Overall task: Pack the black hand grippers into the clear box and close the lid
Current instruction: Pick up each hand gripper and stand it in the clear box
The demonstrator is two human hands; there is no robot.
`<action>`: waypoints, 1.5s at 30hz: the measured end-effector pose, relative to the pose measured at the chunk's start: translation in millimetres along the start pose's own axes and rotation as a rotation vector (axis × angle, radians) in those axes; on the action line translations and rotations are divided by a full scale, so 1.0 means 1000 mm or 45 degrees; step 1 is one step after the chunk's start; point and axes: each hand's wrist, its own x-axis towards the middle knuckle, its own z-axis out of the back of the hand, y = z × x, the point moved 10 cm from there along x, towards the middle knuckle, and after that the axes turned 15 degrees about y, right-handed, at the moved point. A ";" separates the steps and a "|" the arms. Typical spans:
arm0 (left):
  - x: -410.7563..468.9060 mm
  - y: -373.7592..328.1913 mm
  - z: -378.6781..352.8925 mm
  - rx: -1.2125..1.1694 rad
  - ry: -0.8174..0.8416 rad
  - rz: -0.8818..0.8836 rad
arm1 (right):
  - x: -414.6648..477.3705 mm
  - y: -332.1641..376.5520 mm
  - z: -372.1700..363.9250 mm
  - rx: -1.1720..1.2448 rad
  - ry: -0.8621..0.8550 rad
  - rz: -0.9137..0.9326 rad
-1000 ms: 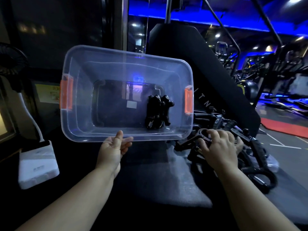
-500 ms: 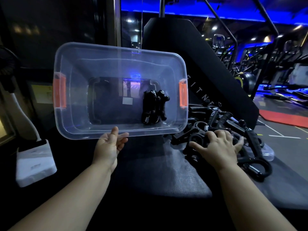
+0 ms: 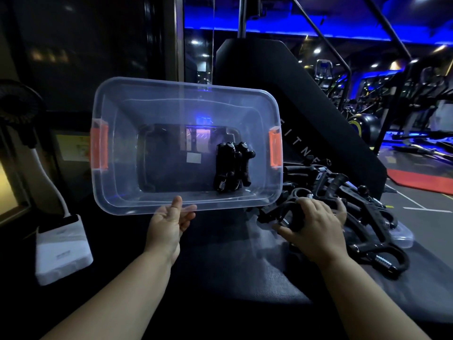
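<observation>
Left hand (image 3: 169, 227) grips clear box (image 3: 117, 143) rim; right hand (image 3: 316, 231) clutches black hand gripper (image 3: 288, 211), coil spring showing.

My right hand (image 3: 316, 231) covers the near part of the heap of black spring hand grippers (image 3: 362, 207); the number of handles under my fingers cannot be told. Beyond this grip, the heap buries most of the flat clear plastic lid (image 3: 402, 238). The bottom edge cuts off both forearms.

A grey mat (image 3: 232, 266) carries a heap of grippers (image 3: 367, 207) on its right side, partly over a clear lid (image 3: 402, 238). A white unit (image 3: 61, 251) sits far left.
</observation>
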 end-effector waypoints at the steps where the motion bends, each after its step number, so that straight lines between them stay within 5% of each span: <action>1: 0.001 0.001 0.001 0.006 0.001 0.003 | -0.002 0.006 0.004 0.028 -0.046 0.042; 6: 0.002 0.002 0.002 0.022 0.000 0.008 | -0.003 0.023 0.009 0.290 -0.035 0.139; 14: 0.000 0.000 0.001 0.009 0.003 0.010 | -0.002 0.033 -0.002 1.537 0.134 0.053; 22: 0.000 0.000 0.000 -0.006 0.004 0.011 | 0.002 0.046 -0.027 2.160 0.386 -0.173; 26: 0.001 0.000 0.000 -0.003 0.016 0.010 | -0.002 0.053 -0.034 2.134 0.617 -0.253; 32: -0.001 -0.003 -0.001 -0.008 0.017 -0.003 | 0.000 0.039 -0.014 1.640 0.894 -0.309; 40: 0.001 0.000 -0.001 -0.012 0.029 0.005 | 0.010 0.024 0.010 0.951 0.635 -0.329; 45: 0.000 -0.001 -0.001 -0.020 0.024 0.003 | 0.017 0.041 0.019 0.890 0.480 -0.266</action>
